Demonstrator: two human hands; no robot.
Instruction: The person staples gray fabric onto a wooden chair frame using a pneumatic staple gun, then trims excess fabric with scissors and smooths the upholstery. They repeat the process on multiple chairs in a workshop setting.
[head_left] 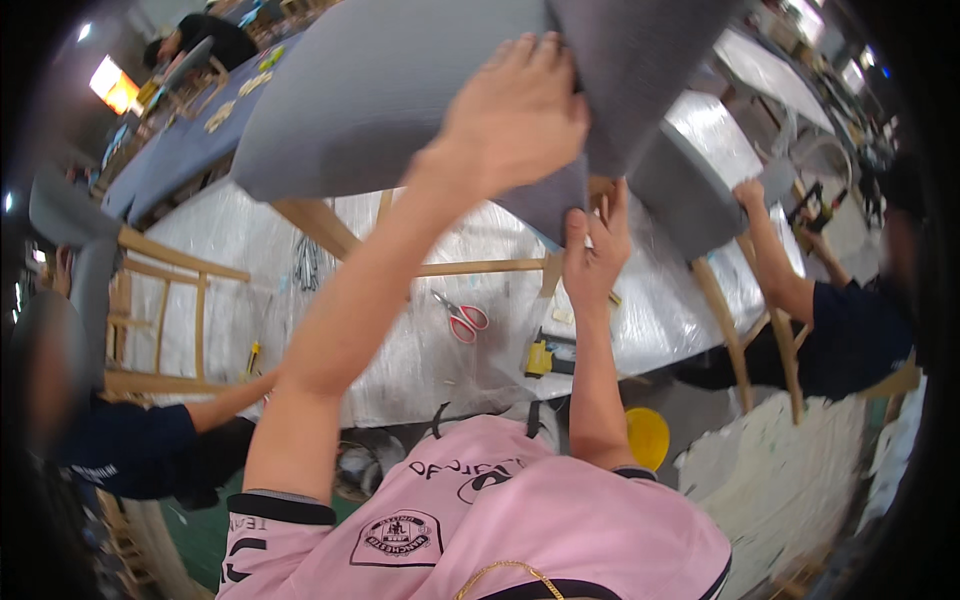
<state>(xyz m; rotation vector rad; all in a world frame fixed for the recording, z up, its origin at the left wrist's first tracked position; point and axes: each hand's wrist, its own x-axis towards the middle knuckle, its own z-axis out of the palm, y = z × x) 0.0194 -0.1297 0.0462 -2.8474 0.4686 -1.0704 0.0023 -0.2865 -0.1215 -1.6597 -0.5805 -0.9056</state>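
A grey upholstered chair [370, 90] with light wooden legs lies tipped on the plastic-covered table before me. My left hand [515, 120] rests flat on its grey fabric, fingers stretched out beside the fold where two padded parts meet. Lower and to the right, my right hand [600, 245] holds the chair's corner, with the thumb on the fabric edge and the fingers round the far side. What lies between those fingers is partly hidden. Red-handled scissors [464, 318] lie on the table below the chair.
A yellow-and-black tool [548, 355] sits near the table's front edge. A yellow stool top [647, 438] is below it. Co-workers handle another grey chair [690, 190] at right and one [85, 240] at left. A yellow-handled cutter [253, 358] lies at left.
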